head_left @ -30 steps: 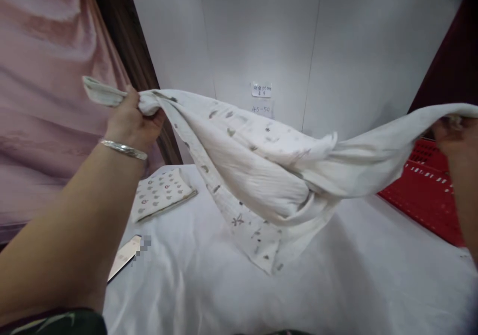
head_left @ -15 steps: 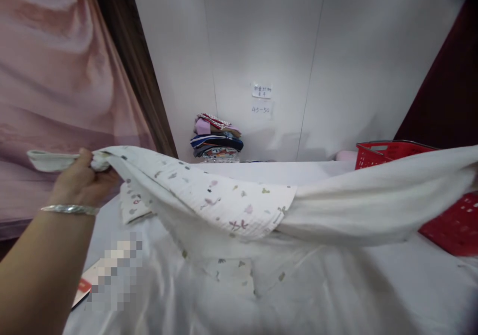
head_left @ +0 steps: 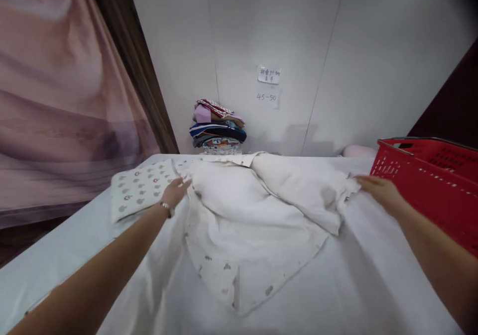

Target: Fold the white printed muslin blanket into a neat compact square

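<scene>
A white cloth (head_left: pixel 254 220) with small printed shapes lies crumpled on the white-covered table (head_left: pixel 373 285). My left hand (head_left: pixel 175 191), with a silver bracelet at the wrist, rests at the cloth's far left corner, fingers closed on its edge. At the cloth's far right corner is my right hand (head_left: pixel 377 189), its fingers lying along the edge of the fabric. Both arms stretch forward over the table.
A folded printed cloth (head_left: pixel 140 189) lies left of my left hand. A red plastic basket (head_left: pixel 429 185) stands at the right. A stack of folded clothes (head_left: pixel 217 131) sits against the back wall under a paper note (head_left: pixel 269 74). A pink curtain (head_left: pixel 56 101) hangs at the left.
The cloth, held up in the air between both hands, has come down and now lies on the table. Both hands have moved forward and down with its corners.
</scene>
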The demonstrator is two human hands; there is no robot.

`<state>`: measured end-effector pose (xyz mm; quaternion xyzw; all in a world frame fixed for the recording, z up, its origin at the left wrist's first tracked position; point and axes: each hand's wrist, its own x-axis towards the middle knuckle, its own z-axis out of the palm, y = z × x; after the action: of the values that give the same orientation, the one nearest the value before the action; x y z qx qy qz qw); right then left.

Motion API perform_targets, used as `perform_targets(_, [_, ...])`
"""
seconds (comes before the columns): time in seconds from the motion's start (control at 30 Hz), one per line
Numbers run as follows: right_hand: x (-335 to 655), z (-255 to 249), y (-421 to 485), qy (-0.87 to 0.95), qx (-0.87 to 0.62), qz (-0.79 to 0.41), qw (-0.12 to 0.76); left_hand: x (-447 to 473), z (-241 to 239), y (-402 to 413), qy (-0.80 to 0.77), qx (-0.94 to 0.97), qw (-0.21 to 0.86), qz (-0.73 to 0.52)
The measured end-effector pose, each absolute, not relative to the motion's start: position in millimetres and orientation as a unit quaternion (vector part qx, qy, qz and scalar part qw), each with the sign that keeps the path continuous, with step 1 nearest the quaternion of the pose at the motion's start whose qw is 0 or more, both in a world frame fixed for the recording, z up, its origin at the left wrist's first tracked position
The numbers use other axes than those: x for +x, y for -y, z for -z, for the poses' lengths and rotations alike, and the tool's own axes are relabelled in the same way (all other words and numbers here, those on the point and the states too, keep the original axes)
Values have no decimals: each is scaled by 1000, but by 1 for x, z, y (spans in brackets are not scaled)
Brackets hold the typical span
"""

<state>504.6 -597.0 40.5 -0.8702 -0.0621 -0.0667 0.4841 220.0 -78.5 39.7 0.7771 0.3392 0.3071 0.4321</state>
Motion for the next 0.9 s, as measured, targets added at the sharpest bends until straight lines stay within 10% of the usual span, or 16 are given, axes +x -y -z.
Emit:
perform_targets(0.47, [452,35,574,45,-921,-198,333,125,39,260,49,980,183,63])
perform_targets(0.9, [454,-1,625,-28,-859,6,511,88,-63,185,-162,921,214,-282])
